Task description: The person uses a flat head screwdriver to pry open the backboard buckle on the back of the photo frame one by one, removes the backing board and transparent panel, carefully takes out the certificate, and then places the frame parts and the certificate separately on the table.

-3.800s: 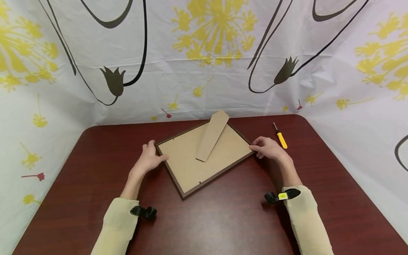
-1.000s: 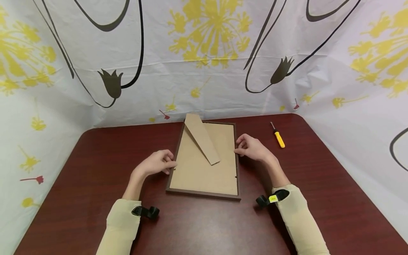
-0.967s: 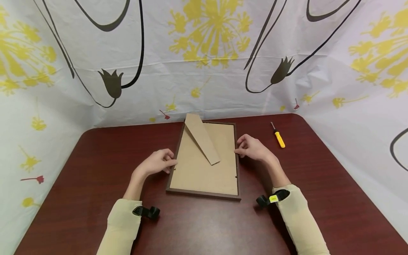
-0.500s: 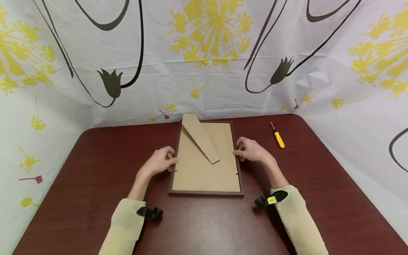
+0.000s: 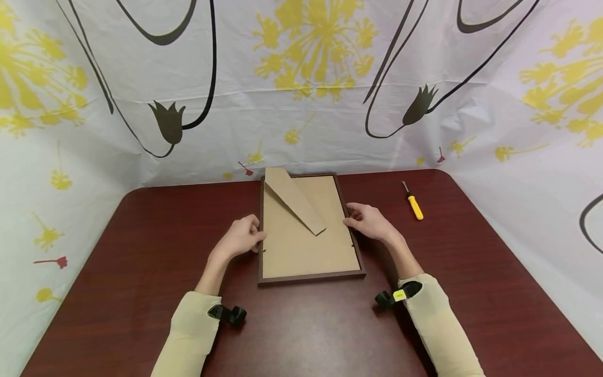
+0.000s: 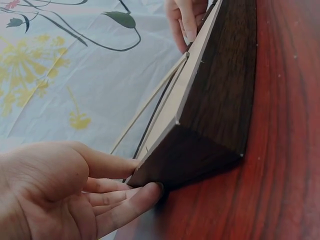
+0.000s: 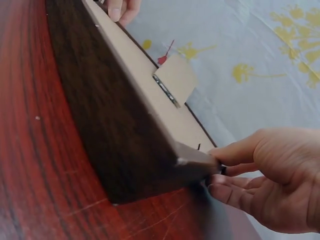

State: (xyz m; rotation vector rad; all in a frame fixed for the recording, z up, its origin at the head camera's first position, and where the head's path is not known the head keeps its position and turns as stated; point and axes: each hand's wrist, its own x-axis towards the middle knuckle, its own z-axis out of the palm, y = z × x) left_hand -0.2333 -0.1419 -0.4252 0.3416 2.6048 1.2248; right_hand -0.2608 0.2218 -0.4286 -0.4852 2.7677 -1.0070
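A picture frame (image 5: 311,278) with a dark wood rim lies back side up on the table, its beige backing board (image 5: 308,256) showing. Hinged to that board is a flat easel leg (image 5: 293,200), slanting past the far left corner. My left hand (image 5: 239,236) grips the frame's left side, thumb on top and fingers against the outer edge. On the right side, my right hand (image 5: 369,221) pinches the rim the same way. Close up, the left wrist view shows the frame's dark side wall (image 6: 215,85); the right wrist view shows the hinge (image 7: 166,91) of the leg.
A screwdriver (image 5: 414,205) with a yellow handle lies to the right of my right hand. The reddish-brown table (image 5: 301,335) ends at a patterned white sheet (image 5: 282,115) hanging behind it and along both sides.
The picture frame has turned counterclockwise from a diagonal position to nearly upright, its easel leg swinging from far right to far left. Both hands regripped along the longer sides. The screwdriver stayed put.
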